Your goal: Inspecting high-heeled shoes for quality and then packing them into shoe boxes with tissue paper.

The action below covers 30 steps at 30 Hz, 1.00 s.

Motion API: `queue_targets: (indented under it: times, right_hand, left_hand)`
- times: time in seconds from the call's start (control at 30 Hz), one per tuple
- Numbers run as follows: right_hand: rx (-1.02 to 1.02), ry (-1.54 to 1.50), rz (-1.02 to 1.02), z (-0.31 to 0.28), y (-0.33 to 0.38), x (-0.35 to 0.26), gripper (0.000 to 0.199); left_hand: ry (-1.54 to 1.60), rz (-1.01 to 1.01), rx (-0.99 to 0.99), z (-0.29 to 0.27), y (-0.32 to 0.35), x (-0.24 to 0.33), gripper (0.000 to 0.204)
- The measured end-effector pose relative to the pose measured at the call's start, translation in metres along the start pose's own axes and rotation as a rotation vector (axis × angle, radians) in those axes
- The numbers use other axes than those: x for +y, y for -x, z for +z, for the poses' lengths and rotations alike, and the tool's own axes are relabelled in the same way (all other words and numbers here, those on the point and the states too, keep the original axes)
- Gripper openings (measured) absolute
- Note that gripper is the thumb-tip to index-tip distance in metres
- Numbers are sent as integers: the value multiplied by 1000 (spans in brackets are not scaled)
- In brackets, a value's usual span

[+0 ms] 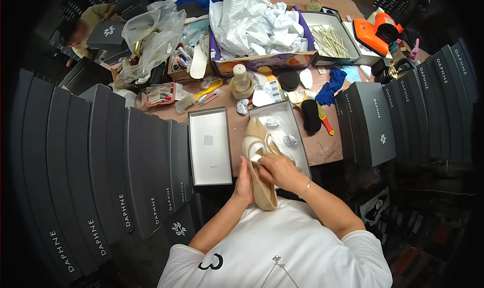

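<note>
Close to my body, a beige shoe (pixel 267 201) is tilted with its rounded end toward me. My left hand (pixel 244 183) is closed around its left side. Bunched fingers of my right hand (pixel 279 170) reach into the shoe's opening, beside a small white piece (pixel 256 157); what they pinch is mostly hidden. Beneath and beyond the shoe lies an open grey shoe box (pixel 288 109) holding crumpled white paper (pixel 289 139). To the left sits a box lid (pixel 207 159), its white inside facing up.
Stacked dark shoe boxes (pixel 106 162) rise on the left, and more boxes (pixel 375 121) on the right. A purple carton (pixel 267 62) of white paper stands behind. Around it are a glue bottle (pixel 240 79), a black-padded brush (pixel 310 117) and an orange device (pixel 372 36). A co-worker (pixel 93 26) is at far left.
</note>
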State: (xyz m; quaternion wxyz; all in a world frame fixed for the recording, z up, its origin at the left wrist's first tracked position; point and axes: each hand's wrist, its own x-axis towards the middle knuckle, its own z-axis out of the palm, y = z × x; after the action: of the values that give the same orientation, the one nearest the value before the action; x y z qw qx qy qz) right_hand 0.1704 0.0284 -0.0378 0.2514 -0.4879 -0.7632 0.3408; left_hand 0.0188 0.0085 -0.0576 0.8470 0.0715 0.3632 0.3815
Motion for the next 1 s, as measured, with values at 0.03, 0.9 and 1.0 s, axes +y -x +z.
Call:
queue_targets:
  times: [0.03, 0.9, 1.0]
  right_hand:
    - [-59, -166, 113, -8, 5, -13, 17]
    - [97, 243, -84, 1, 14, -26, 22]
    - [166, 256, -129, 13, 11, -30, 10]
  left_hand:
    - [82, 24, 52, 0, -1, -1, 77]
    - [-83, 42, -10, -1, 3, -8, 72]
    - [-39, 43, -16, 3, 6, 2, 74]
